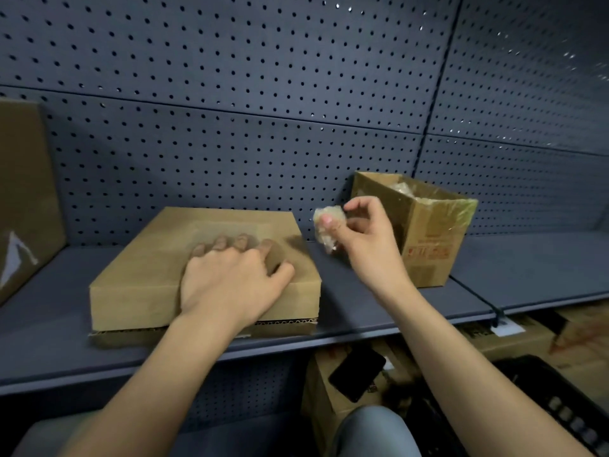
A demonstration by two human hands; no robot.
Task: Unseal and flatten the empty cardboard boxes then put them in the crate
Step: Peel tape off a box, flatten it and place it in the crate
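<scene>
A flat brown cardboard box (pixel 155 258) lies on the grey shelf (pixel 362 308) in the middle of the view. My left hand (pixel 230 278) rests palm down on its top near the right front corner, fingers spread. To the right and a little above the shelf, my right hand (pixel 362 232) pinches a crumpled wad of clear tape (pixel 324 225) between thumb and fingers. Behind that hand stands a small open cardboard box (pixel 428 252) with red print and more crumpled tape inside. A black crate (pixel 560 410) shows at the lower right, below the shelf.
A tall brown box (pixel 26 199) stands at the shelf's left end. Grey pegboard (pixel 230 94) backs the shelf. Below the shelf sit more cardboard boxes, one (pixel 326 390) with a black phone (pixel 357 374) lying on it. My knee (pixel 372 433) is at the bottom.
</scene>
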